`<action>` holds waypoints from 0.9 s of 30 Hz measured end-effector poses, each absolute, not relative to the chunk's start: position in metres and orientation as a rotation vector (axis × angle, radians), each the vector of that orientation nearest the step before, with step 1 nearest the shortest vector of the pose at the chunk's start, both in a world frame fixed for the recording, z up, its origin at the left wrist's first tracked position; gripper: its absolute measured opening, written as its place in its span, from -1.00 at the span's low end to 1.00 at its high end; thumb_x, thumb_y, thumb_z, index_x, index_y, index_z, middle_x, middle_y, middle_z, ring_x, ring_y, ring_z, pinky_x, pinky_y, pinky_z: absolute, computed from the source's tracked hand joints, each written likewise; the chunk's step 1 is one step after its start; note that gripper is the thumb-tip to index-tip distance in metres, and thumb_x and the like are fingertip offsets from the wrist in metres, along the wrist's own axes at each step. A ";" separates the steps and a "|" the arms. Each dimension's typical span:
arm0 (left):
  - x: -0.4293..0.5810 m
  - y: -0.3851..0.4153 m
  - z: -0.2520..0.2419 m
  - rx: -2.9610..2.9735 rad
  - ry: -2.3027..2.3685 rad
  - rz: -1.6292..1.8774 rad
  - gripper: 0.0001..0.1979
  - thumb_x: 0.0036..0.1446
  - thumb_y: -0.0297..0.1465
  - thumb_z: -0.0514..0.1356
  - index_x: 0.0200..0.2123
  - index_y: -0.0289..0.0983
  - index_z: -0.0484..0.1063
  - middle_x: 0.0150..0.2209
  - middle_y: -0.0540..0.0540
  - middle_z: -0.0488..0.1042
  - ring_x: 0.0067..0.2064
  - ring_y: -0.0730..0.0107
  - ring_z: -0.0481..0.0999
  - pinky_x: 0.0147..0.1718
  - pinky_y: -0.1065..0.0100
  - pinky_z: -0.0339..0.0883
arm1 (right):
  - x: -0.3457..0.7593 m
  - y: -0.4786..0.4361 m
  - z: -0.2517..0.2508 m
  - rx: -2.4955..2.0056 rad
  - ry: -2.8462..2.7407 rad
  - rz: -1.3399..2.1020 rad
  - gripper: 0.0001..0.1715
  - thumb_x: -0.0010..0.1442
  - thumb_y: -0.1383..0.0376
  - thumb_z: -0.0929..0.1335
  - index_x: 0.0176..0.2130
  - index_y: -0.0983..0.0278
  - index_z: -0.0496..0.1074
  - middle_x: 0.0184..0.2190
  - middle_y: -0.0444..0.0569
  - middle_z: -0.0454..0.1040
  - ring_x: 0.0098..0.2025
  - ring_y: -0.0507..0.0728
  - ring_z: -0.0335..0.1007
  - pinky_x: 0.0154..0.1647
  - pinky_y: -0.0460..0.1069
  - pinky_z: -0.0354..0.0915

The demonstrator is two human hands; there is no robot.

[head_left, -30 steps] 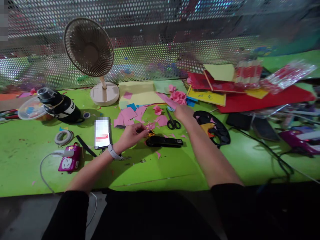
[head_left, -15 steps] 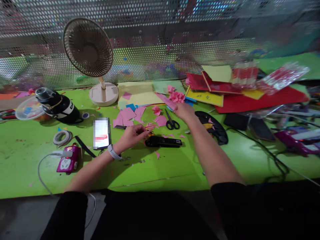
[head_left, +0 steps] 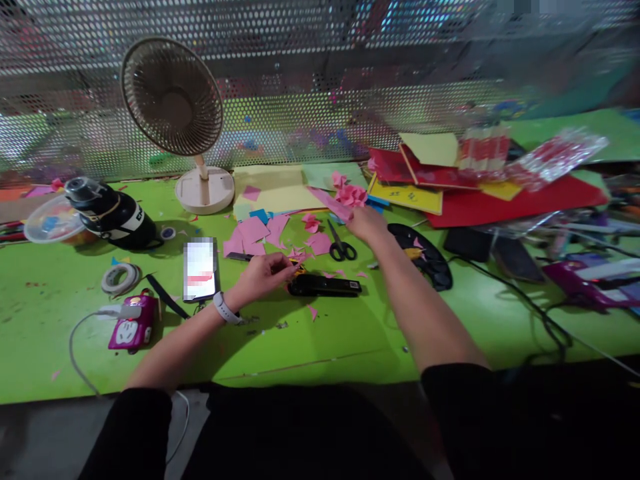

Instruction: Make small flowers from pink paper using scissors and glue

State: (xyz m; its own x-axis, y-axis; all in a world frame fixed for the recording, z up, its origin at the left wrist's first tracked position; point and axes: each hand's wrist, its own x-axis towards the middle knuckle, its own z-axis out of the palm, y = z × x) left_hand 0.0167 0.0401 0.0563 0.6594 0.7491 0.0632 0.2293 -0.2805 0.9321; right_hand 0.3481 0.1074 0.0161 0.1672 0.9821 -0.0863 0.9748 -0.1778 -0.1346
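Note:
My right hand (head_left: 366,223) reaches to the back of the table, its fingers closed on a pink paper strip (head_left: 330,203) beside pink paper flowers (head_left: 351,195). Thumb and fingertips of my left hand (head_left: 267,272) are pinched together left of the black stapler (head_left: 325,286); whatever is between them is too small to make out. Black scissors (head_left: 342,249) lie open between the hands. Pink paper pieces (head_left: 249,235) are spread behind my left hand.
A fan (head_left: 204,190), a black bottle (head_left: 117,217), a phone (head_left: 199,270) and a tape roll (head_left: 120,278) stand or lie left. On the right are a black tray (head_left: 440,270), red sheets (head_left: 520,203) and cables (head_left: 530,300). Perforated metal runs behind.
The whole view has shifted slightly. Both hands keep nearly the same place and grip; nothing else has visibly moved.

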 end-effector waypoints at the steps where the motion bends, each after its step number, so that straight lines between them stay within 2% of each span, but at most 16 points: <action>1: 0.017 0.040 0.057 1.829 0.773 0.619 -0.71 0.22 -0.19 0.23 -0.35 -0.33 0.48 -0.47 -0.09 0.52 -0.52 0.53 0.37 -0.55 0.46 0.17 | 0.348 0.107 0.017 -2.409 -1.946 0.211 -0.48 0.24 0.26 0.29 0.15 0.41 0.40 0.01 0.42 0.51 0.00 0.48 0.50 -0.08 0.27 0.38; 6: 0.017 0.040 0.057 1.823 0.760 0.620 -0.70 0.22 -0.18 0.23 -0.34 -0.33 0.48 -0.48 -0.09 0.52 -0.52 0.53 0.37 -0.55 0.46 0.18 | 0.346 0.104 0.026 -2.508 -1.899 0.139 -0.59 0.18 0.32 0.34 0.03 0.29 0.48 -0.06 0.24 0.59 -0.02 0.36 0.52 -0.05 0.14 0.38; 12: 0.016 0.040 0.056 1.848 0.773 0.603 -0.70 0.23 -0.17 0.22 -0.33 -0.32 0.48 -0.47 -0.10 0.52 -0.50 0.50 0.40 -0.54 0.44 0.20 | 0.350 0.101 0.033 -2.504 -1.907 0.085 -0.63 0.25 0.34 0.28 0.03 0.31 0.46 -0.07 0.21 0.60 -0.06 0.33 0.53 -0.06 0.11 0.37; 15: 0.016 0.040 0.057 1.847 0.769 0.608 -0.69 0.23 -0.16 0.22 -0.33 -0.32 0.49 -0.47 -0.10 0.51 -0.50 0.50 0.41 -0.52 0.43 0.23 | 0.349 0.099 0.034 -2.487 -1.944 0.090 -0.66 0.26 0.35 0.25 -0.05 0.26 0.53 -0.09 0.14 0.61 -0.07 0.29 0.53 -0.06 0.08 0.36; 21: 0.017 0.039 0.058 1.847 0.770 0.617 -0.69 0.23 -0.16 0.22 -0.35 -0.31 0.48 -0.48 -0.10 0.51 -0.49 0.49 0.42 -0.52 0.43 0.25 | 0.343 0.099 0.031 -2.495 -1.982 0.089 -0.67 0.22 0.26 0.31 -0.10 0.33 0.58 -0.12 0.26 0.61 -0.06 0.37 0.53 -0.10 0.10 0.40; 27: 0.015 0.040 0.057 1.862 0.774 0.617 -0.70 0.22 -0.15 0.23 -0.35 -0.30 0.48 -0.49 -0.09 0.51 -0.50 0.49 0.42 -0.52 0.43 0.26 | 0.338 0.109 0.031 -2.535 -2.000 0.106 -0.54 0.17 0.30 0.37 0.06 0.33 0.51 -0.05 0.32 0.58 0.00 0.41 0.51 -0.11 0.12 0.41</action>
